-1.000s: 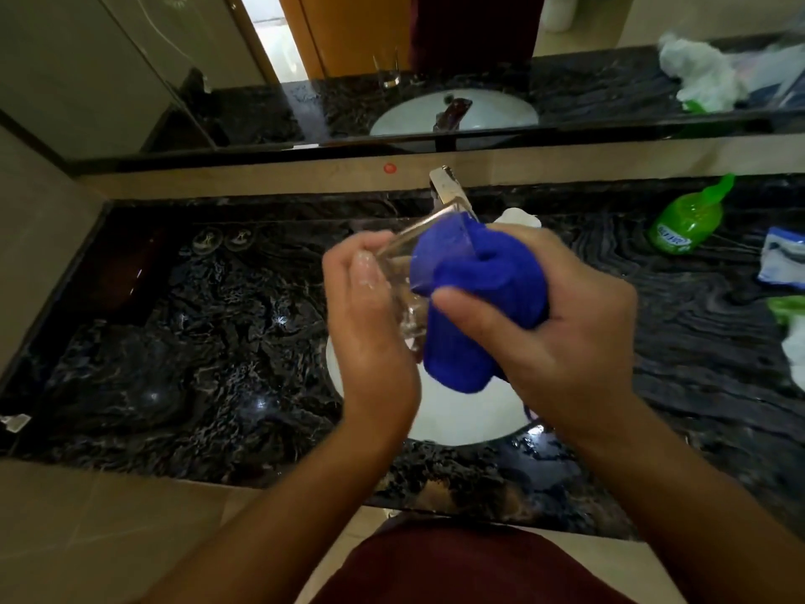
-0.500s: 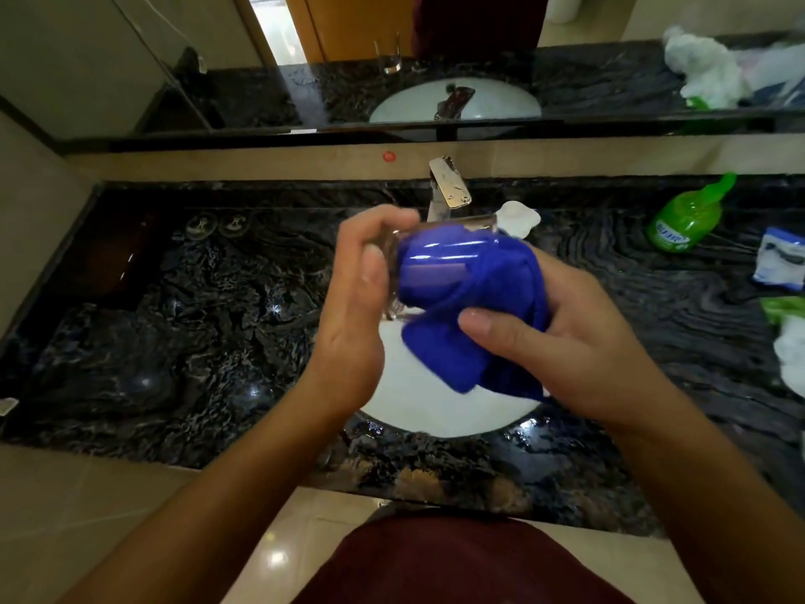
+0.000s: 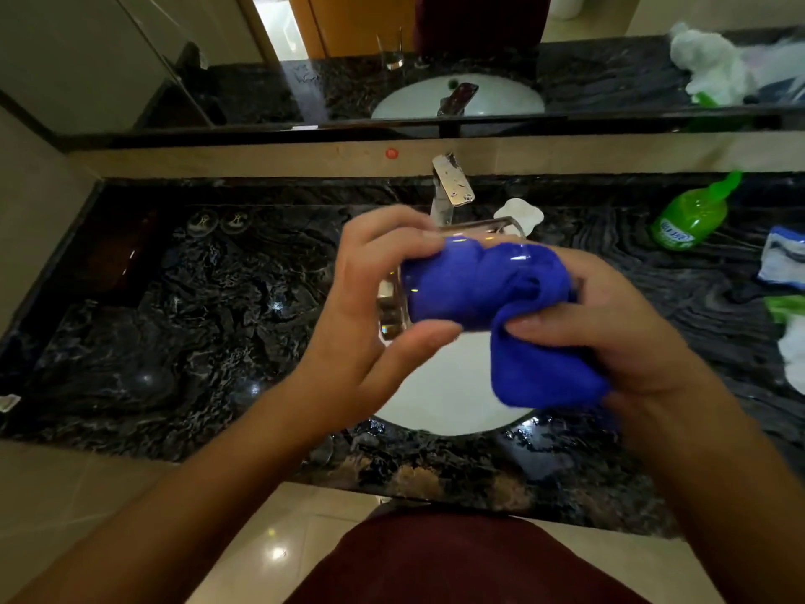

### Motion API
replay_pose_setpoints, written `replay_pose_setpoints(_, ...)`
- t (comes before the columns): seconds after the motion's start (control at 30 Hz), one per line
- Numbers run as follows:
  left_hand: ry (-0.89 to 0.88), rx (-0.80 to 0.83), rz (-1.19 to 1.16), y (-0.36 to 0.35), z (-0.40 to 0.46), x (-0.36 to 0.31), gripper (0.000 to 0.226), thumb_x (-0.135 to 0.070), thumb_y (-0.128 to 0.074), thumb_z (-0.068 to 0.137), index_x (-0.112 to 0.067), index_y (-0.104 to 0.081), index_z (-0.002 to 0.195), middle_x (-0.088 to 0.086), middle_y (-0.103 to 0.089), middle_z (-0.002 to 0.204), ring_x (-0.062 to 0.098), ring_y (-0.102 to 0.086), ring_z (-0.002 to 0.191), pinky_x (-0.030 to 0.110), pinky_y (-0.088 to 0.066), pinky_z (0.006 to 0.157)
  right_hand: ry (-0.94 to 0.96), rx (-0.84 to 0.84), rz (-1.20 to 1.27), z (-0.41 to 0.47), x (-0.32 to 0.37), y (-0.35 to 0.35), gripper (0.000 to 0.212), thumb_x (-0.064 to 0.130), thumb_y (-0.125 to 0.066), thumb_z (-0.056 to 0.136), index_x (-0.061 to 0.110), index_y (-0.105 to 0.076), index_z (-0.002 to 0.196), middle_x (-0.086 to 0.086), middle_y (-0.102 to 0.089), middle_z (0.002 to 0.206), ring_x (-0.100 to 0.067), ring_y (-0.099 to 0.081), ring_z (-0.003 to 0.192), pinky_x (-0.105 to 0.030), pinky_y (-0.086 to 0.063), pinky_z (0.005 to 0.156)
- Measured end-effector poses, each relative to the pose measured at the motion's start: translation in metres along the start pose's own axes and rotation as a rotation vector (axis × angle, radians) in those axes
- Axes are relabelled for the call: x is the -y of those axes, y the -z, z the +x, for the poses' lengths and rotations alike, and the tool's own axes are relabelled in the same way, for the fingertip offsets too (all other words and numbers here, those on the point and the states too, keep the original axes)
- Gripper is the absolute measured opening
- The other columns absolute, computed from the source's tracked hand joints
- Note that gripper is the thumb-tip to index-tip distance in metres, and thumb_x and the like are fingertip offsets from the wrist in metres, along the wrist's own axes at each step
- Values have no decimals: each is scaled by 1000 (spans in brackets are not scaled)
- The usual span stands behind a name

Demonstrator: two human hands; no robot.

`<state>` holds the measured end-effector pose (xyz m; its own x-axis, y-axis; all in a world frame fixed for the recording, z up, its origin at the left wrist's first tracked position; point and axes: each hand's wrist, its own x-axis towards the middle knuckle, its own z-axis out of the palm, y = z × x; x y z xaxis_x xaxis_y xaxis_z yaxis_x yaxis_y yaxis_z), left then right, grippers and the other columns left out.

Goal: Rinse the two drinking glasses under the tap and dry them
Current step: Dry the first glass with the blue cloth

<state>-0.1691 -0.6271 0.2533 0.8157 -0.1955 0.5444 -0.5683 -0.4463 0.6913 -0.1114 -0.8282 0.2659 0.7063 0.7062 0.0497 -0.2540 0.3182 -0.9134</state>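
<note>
My left hand grips a clear drinking glass lying on its side above the white sink basin. A blue cloth is stuffed into the glass and spills out of its mouth. My right hand grips the hanging part of the cloth at the glass's mouth. The chrome tap stands just behind the glass, with no water visible. A second glass shows only in the mirror, as a reflection at the counter's near edge.
The dark marble counter surrounds the basin. A green soap bottle stands at the right, with a blue-white packet and white cloths near the right edge. A white soap piece lies behind the tap. Two round fittings sit at back left.
The glass has tipped from a slanted hold to lying sideways. My right hand has slid right and down with the cloth, and more cloth hangs out below the glass.
</note>
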Motion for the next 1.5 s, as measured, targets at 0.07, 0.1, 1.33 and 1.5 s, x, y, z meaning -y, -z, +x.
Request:
replay_pose_setpoints(0.07, -135, 13, 145, 5, 7, 5, 34, -37, -51, 103, -13, -46, 126, 20, -41, 137, 29, -42, 133, 41, -42, 108, -10, -78, 216, 2, 0, -15, 33, 3, -66, 62, 20, -84, 84, 3, -78, 78, -6, -72, 68, -16, -56, 62)
replay_pose_setpoints(0.1, -194, 20, 213, 8, 11, 7, 30, -34, -51, 104, -13, -48, 124, 19, -41, 138, 31, -42, 133, 45, -42, 108, -30, -140, 330, 4, 0, -23, 24, 2, -64, 66, 17, -82, 71, 1, -73, 64, -6, -68, 54, -15, -53, 52)
replay_pose_setpoints(1.33, 825, 131, -824, 20, 18, -10, 56, -56, -27, 102, -20, -66, 86, 1, -47, 54, 8, -32, 36, 18, -20, 35, 448, -276, -893, -6, -11, -18, 61, 39, -90, 75, 21, -59, 125, 10, -68, 115, -11, -69, 102, -29, -56, 88)
replay_pose_setpoints(1.5, 988, 135, -1035, 14, 8, -14, 59, -66, -38, 97, -13, -64, 93, 4, -49, 54, 9, -25, 32, 20, -13, 37, 763, -301, -1145, 0, -16, -11, 61, 49, -87, 73, 16, -61, 117, 7, -69, 110, -15, -63, 102, -47, -53, 92)
